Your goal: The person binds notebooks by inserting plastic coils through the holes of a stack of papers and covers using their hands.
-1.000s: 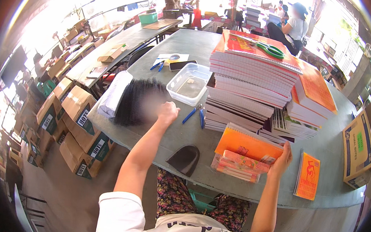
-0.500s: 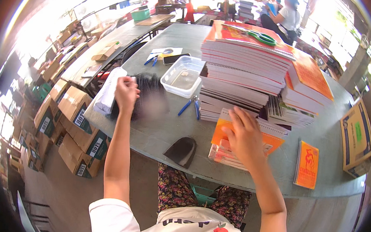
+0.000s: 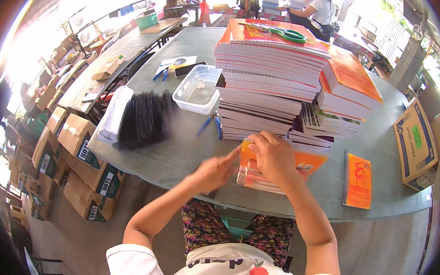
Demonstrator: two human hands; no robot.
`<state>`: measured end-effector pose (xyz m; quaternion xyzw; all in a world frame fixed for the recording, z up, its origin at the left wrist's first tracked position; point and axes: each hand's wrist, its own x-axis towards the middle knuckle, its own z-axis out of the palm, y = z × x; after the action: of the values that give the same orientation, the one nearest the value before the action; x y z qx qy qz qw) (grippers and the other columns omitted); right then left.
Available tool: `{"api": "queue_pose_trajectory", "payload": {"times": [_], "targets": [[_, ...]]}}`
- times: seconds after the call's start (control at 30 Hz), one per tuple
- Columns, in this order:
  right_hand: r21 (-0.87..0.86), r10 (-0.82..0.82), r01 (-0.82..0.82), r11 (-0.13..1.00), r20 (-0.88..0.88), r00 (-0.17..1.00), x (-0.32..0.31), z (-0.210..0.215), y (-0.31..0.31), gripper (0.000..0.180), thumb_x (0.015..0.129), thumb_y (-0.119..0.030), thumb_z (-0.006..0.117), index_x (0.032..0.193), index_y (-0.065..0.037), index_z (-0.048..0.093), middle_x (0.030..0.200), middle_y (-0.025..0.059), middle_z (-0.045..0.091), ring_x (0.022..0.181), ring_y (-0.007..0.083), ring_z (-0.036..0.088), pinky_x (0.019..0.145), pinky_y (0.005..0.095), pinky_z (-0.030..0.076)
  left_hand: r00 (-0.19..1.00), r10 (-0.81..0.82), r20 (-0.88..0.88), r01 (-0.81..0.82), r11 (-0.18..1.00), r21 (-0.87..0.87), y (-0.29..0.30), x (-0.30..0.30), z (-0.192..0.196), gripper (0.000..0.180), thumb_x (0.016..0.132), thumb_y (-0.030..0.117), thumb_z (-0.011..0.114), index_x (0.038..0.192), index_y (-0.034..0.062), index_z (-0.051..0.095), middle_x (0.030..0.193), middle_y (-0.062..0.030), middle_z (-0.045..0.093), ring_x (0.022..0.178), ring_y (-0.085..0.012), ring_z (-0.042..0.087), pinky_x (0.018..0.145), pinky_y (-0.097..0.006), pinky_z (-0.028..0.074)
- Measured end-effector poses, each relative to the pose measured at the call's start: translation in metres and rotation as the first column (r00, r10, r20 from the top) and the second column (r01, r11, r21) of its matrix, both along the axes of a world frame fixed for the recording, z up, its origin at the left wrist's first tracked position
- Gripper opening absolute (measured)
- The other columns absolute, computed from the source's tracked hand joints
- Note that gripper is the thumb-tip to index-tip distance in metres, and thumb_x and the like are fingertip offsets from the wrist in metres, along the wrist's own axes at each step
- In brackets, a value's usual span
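An orange notebook stands propped against the tall stack of loose page blocks, on top of a low pile of small booklets. My right hand grips its upper left part, with the thumb and fingers closed. My left hand reaches to the notebook's left edge, fingers pinched together; what they hold, if anything, is too fine and blurred to make out. A bundle of black spiral binding coils lies at the left, beside a white wrapped roll. My left wrist partly covers a dark object.
Blue pliers lie beside a clear plastic box. Green-handled scissors rest atop the stack. A finished orange spiral notebook lies at right, near a cardboard box. Another person sits in the background.
My left hand has moved from the black coils rightward to the notebook's left edge. My right hand has shifted to the notebook's upper left and closed on it. The view has shifted slightly.
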<state>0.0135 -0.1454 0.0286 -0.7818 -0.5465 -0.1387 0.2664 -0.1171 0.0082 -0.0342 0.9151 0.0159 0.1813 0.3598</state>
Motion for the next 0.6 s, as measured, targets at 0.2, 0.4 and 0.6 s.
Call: {"api": "queue_pose_trajectory", "payload": {"times": [0.2,0.4,0.6], "targets": [[0.096,0.030,-0.030,0.995,0.005,1.000,0.000,-0.003,-0.004,0.018,0.073,-0.020,0.065,0.085,-0.008,0.058,0.073,0.0050,0.061,0.074,0.0233,0.060,0.063,0.0350,0.044,0.990,0.142,0.019,-0.132,0.959,-0.251,-0.004,0.010,0.045,0.024,0.082,0.011,0.063,0.102,0.0000,0.060,0.069,-0.0109,0.061,0.057,-0.0145,0.053,0.058,-0.026,0.046],[0.117,-0.039,0.030,0.993,0.071,0.997,-0.003,-0.005,-0.003,0.020,0.072,-0.026,0.065,0.080,-0.008,0.058,0.072,0.0033,0.061,0.068,0.0225,0.057,0.060,0.0346,0.040,0.938,0.189,0.291,-0.164,0.981,-0.108,-0.032,0.011,0.056,0.013,0.080,0.007,0.063,0.091,0.0001,0.064,0.079,-0.0121,0.064,0.058,-0.0189,0.058,0.056,-0.026,0.046],[0.225,0.022,-0.010,0.974,-0.051,0.998,-0.005,-0.003,-0.005,0.018,0.074,-0.022,0.067,0.083,-0.007,0.063,0.076,0.0042,0.064,0.071,0.0234,0.061,0.063,0.0345,0.044,0.953,0.229,0.197,-0.224,0.973,-0.052,-0.033,0.014,0.055,0.015,0.086,0.012,0.058,0.084,-0.0025,0.061,0.066,-0.0106,0.060,0.051,-0.0149,0.055,0.050,-0.027,0.044]]}}
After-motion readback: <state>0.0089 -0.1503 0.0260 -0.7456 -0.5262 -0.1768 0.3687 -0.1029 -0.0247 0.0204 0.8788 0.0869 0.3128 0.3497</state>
